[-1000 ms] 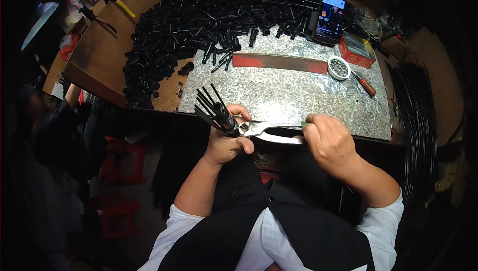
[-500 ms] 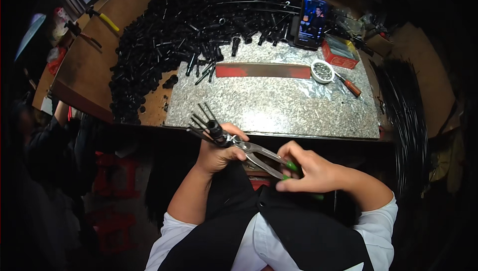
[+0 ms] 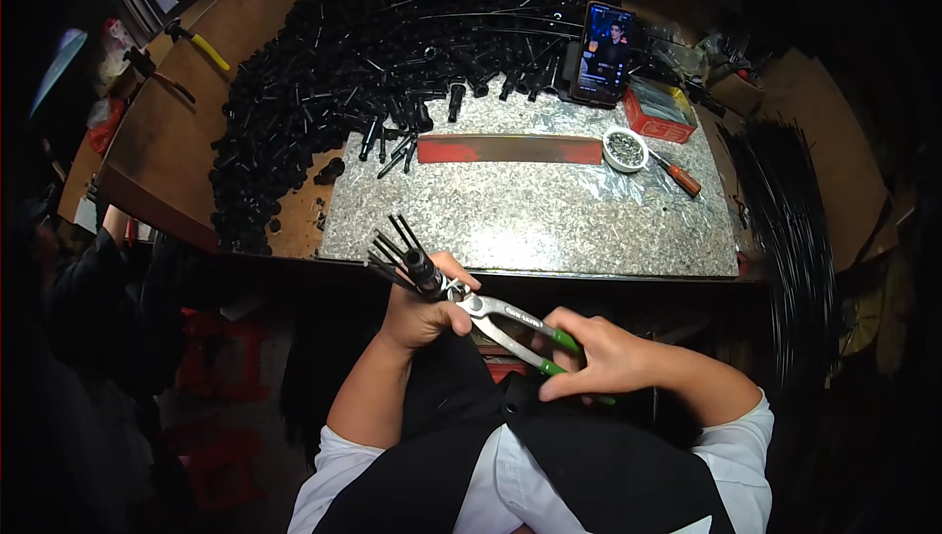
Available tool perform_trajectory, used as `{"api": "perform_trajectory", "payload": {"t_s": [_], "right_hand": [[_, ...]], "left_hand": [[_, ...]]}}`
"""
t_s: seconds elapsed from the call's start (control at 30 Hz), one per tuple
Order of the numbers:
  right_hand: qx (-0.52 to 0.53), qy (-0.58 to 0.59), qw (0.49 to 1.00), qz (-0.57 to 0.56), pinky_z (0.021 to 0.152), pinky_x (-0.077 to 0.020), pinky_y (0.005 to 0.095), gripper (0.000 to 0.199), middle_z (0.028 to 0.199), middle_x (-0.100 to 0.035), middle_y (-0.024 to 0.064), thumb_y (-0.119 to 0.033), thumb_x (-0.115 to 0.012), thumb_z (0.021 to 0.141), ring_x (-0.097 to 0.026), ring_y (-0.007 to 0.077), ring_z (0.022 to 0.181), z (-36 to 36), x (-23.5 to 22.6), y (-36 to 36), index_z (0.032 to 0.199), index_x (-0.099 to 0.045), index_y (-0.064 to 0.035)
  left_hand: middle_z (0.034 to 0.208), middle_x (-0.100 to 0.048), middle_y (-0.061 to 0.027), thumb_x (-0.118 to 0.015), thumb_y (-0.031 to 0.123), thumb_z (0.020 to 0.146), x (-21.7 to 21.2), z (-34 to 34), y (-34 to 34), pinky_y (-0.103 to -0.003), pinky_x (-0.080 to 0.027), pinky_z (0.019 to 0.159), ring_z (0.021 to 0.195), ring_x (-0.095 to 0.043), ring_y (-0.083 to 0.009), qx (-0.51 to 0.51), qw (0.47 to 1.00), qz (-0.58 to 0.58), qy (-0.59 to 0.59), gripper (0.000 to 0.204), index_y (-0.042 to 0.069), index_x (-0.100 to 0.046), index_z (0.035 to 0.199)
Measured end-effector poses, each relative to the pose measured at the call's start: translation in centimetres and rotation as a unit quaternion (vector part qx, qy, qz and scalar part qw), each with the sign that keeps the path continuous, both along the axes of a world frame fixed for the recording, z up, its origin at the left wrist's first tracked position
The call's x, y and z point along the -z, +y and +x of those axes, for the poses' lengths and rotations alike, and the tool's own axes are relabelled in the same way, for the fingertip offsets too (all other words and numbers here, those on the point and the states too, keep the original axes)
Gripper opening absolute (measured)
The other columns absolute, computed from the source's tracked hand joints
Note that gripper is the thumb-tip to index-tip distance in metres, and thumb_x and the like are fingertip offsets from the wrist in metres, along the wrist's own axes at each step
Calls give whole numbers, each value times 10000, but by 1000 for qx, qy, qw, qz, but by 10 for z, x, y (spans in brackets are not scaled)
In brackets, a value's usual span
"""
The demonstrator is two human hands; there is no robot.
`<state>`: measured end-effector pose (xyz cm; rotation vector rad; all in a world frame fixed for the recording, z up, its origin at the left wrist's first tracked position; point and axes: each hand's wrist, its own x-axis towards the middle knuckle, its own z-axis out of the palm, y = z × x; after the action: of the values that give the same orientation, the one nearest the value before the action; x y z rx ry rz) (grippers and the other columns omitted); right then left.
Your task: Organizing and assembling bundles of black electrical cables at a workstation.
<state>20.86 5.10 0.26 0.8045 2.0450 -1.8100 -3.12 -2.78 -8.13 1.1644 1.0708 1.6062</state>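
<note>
Green-handled pliers (image 3: 510,330) sit clenched in our right hand (image 3: 599,357), their metal nose biting at the base of a bundle of black rods (image 3: 402,254). Our left hand (image 3: 427,308) wraps tightly around that bundle, rods fanning up past our fingertips. Beyond our knuckles lies the speckled stone slab (image 3: 530,210).
</note>
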Motion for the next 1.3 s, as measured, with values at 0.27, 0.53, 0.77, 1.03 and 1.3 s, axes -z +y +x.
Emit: {"api": "perform_trajectory", "payload": {"t_s": [0.27,0.53,0.77,1.03,1.3], "right_hand": [[-23,223,828,513,586,-469,382,207,767,-574,153,-187,-599,888,-594,330,651,15,42,17,952,-543,1],[-21,-6,998,-52,565,-508,304,478,949,-565,112,-169,-755,765,-620,156,710,4,10,17,1113,-459,-30],[-30,159,900,405,689,-489,364,167,843,-583,188,-123,-496,930,-603,341,771,14,29,19,996,-535,25],[-6,15,987,-160,453,-485,258,194,663,-587,79,-151,-634,868,-587,154,484,13,25,31,932,-514,-13],[-35,112,765,633,700,-474,364,638,873,-580,213,-327,-710,801,-600,315,802,9,25,24,1286,-451,-3]], "left_hand": [[765,-599,6,-909,280,522,-7,0,2,-228,-432,639,701,-550,-91,60,985,-1,-162,540,9,-629,895],[809,-613,-32,-874,211,599,-10,-3,4,-262,-451,689,769,-579,-130,1,999,27,32,389,25,-649,855],[744,-541,31,-864,428,493,-11,2,8,-186,-382,597,641,-491,-56,-29,999,-24,-26,659,25,-559,916],[759,-543,26,-882,463,484,-16,6,7,-212,-384,623,711,-495,-62,22,999,-44,15,585,47,-621,803],[752,-520,24,-807,610,469,-20,9,10,-223,-376,643,716,-483,-62,-13,999,-36,10,652,77,-575,764]]}}
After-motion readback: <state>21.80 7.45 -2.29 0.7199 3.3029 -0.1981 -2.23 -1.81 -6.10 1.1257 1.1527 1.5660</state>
